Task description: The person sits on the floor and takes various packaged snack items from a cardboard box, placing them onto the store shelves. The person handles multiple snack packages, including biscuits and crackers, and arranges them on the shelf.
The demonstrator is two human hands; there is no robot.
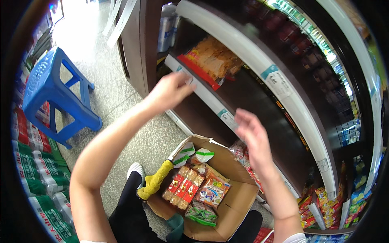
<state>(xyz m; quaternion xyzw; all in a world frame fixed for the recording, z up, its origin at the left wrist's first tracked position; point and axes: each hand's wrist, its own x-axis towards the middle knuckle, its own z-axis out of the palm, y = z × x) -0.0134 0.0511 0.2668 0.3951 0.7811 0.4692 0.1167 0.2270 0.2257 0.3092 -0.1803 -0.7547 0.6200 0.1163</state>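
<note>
My left hand (171, 89) is at the shelf's price rail (202, 95), in front of a red-edged clear bag of orange-brown snacks (211, 57) lying on the dark shelf. The hand is blurred, its fingers bent, and no object shows in it. My right hand (253, 133) is raised farther right before the same rail, with fingers apart and nothing in them. Below both hands stands an open cardboard box (240, 189). Inside lie red-banded packs of brown snacks (184, 188), an orange packet (213, 189) and green-and-white packets (204, 155). A yellow cloth (156, 179) hangs over its rim.
A blue plastic stool (54, 91) stands on the speckled floor at left, beside stacked packs of bottles (45, 170). An upper shelf edge (273, 76) curves above the hands. Bagged snacks (326, 203) fill compartments at lower right. The person's legs flank the box.
</note>
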